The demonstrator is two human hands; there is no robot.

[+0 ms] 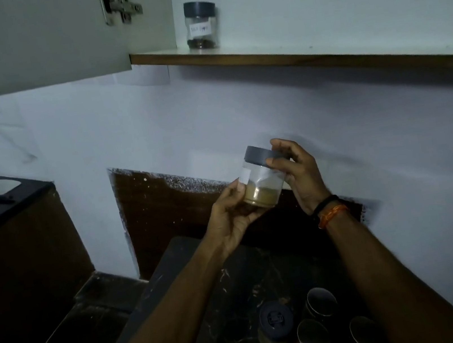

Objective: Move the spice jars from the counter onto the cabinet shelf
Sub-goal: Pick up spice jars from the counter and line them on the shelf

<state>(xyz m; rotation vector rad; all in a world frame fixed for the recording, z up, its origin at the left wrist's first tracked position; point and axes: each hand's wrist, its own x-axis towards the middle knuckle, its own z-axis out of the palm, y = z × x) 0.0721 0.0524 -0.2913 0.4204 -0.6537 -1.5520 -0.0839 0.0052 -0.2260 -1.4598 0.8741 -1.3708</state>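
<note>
With our left hand (230,215) and right hand (298,173) gripping the tilted jar (262,179), we should level it before lifting it to the shelf (275,55).

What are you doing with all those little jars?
A person is putting spice jars away. Both hands hold one clear jar with tan powder in the air: the left hand grips its bottom, the right hand pinches its grey lid. One labelled jar already stands on the cabinet shelf. Several more jars wait on the dark counter.
</note>
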